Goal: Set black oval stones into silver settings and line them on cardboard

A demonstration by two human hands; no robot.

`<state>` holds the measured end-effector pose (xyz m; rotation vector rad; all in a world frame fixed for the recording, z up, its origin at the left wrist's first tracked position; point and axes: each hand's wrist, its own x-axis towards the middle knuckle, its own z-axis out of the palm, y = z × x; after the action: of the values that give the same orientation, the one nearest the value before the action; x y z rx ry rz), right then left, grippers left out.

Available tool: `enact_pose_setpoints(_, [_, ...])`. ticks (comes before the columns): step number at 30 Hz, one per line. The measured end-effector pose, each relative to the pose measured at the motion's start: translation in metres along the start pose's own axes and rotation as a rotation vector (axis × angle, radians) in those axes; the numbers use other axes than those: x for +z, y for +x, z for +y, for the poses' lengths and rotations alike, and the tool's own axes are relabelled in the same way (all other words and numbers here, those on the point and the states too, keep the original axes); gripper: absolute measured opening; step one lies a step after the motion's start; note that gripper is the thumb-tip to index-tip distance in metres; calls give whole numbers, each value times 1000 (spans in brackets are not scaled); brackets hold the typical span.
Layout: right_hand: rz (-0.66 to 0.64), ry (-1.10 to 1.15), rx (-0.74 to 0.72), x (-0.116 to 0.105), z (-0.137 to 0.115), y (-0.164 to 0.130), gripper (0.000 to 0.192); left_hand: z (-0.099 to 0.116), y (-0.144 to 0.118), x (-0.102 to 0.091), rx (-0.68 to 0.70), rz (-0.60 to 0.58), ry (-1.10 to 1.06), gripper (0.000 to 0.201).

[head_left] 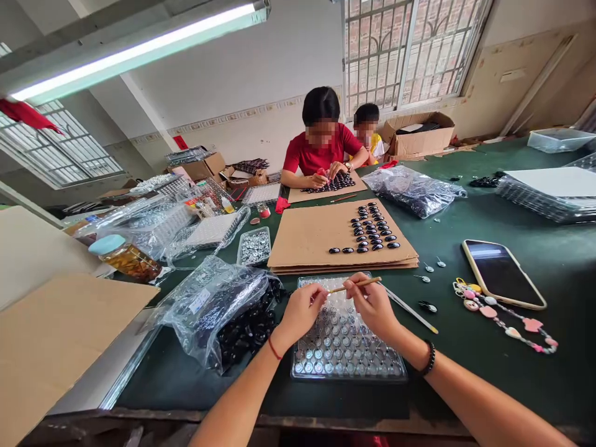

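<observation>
My right hand (373,308) is closed in a pinch around a thin wooden stick (367,282). The stick's far tip reaches the fingertips of my left hand (303,311), which are pressed together on something too small to make out. Both hands hover over a clear plastic tray (347,367) with rows of round pockets, many showing silvery discs. Left of it, a torn plastic bag (205,310) spills glossy black pieces (246,335). Beyond the tray, shiny black ovals (372,226) stand in rows on stacked cardboard sheets (310,233).
A tub of small silvery parts (254,247) stands behind the bag. At right lie a phone (503,273) with a beaded strap, a white pen-like stick (412,308) and a few loose pieces. Across the table, a person in red (321,146) works on similar ovals, another person beside them.
</observation>
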<state>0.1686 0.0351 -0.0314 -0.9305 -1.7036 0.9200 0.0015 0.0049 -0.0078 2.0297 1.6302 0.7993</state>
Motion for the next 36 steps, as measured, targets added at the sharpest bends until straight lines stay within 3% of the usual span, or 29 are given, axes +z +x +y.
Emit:
enact_pose_setpoints(5, [-5, -99, -17, -3, -2, -2, 31, -5, 2, 3, -105, 11, -80, 34])
enact_pose_setpoints(9, [-10, -237, -133, -4, -4, -2, 29, -4, 1, 4, -107, 41, -59, 32])
enact_pose_setpoints(14, [-20, -307, -170, -5, -3, -2, 27, -2, 4, 0, -103, 26, -81, 29])
enact_pose_setpoints(18, [13, -347, -212, -6, -2, -1, 27, 1, 4, -7, -135, 128, -21, 28])
enact_pose_setpoints(21, [50, -349, -233, -7, -4, 1, 26, 0, -14, -16, -105, 206, 132, 28])
enact_pose_setpoints(24, [43, -339, -255, -7, -6, -1, 25, -13, -47, -25, -53, 214, 357, 23])
enact_pose_setpoints(29, [-10, -335, -316, -3, -10, -6, 20, -45, -98, -32, -155, 296, 744, 24])
enact_pose_setpoints(32, [-30, -331, -338, -3, -13, -8, 19, -54, -107, -30, -193, 269, 833, 26])
enact_pose_setpoints(36, [-16, -326, -363, -4, -16, -9, 19, -57, -100, -26, -186, 228, 795, 25])
